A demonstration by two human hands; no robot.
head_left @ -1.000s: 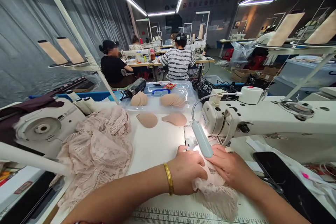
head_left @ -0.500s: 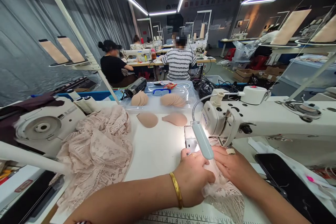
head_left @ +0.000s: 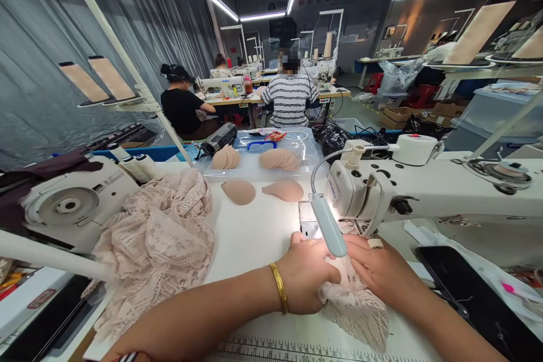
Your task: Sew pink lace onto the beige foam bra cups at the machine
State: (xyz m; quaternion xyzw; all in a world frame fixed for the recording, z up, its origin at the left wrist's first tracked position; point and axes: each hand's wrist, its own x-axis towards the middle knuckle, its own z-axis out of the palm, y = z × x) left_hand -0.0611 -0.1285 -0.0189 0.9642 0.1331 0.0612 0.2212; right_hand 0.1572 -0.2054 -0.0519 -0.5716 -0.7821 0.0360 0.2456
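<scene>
A piece of pale pink lace fabric (head_left: 358,308) lies on the white sewing table, its upper part under the head of a sewing machine (head_left: 354,184). My left hand (head_left: 307,274) is closed on the left side of this lace, thumb and fingers bent around it. On the right side, my right hand (head_left: 377,263) lies over the lace with fingers stretched out and flat, close to the presser area. A slim grey lamp (head_left: 328,229) hangs over the fingertips and hides part of them and the needle.
Left of my hands sits a heap of pink lace (head_left: 161,237). Two beige pads (head_left: 282,190) lie ahead, before a clear plastic bin (head_left: 307,153) bearing stacked pads. A black phone (head_left: 470,288) is at the right, a ruler strip (head_left: 271,348) along the front edge. Two co-workers sit beyond.
My left hand has shifted slightly left and away from me. The lace's loose end has moved a little left and forward. My right hand has barely moved.
</scene>
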